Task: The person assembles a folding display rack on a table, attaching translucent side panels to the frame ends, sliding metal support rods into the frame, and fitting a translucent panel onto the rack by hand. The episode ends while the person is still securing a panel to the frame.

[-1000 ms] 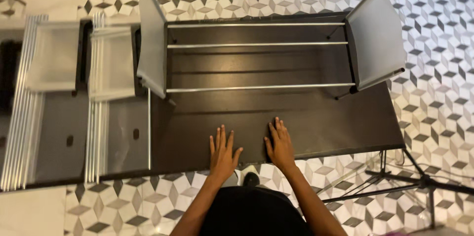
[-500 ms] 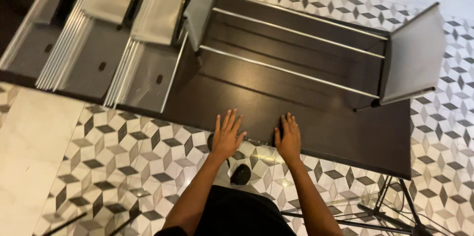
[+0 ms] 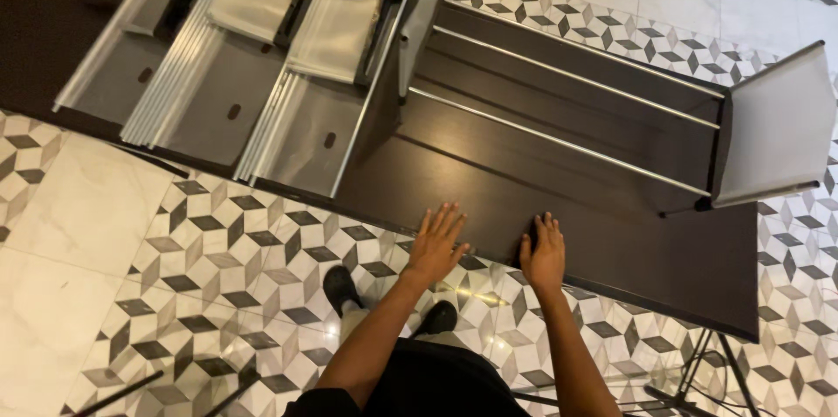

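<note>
- On the near edge of the dark table point(image 3: 663, 268), seen from our head camera, we log both hands laid flat, palms down, holding nothing.
- Left hand point(image 3: 434, 247): fingers spread wide, fingertips just over the table's front edge, the heel of the palm hanging over the patterned floor point(image 3: 236, 251).
- Right hand point(image 3: 543, 255): fingers closer together but still open, resting on the same edge, just beside the left hand with a small gap between them.
- Metal rack point(image 3: 576, 111): stands on the table directly beyond both hands, apart from them; a bare strip of dark tabletop lies between fingertips and rack. Two silver rails run its length between two upright grey end panels, one to the left point(image 3: 423, 15) and one to the right point(image 3: 772, 129).
- Flat metal parts point(image 3: 262, 94): several silver frames and panels lie side by side on the table to the left of the rack, well apart from the left hand.
- Below the hands: our dark clothing and two black shoes point(image 3: 342, 288) on the floor tiles.
- Lower right: thin black stand legs point(image 3: 698, 365) on the floor, near the table's corner.
</note>
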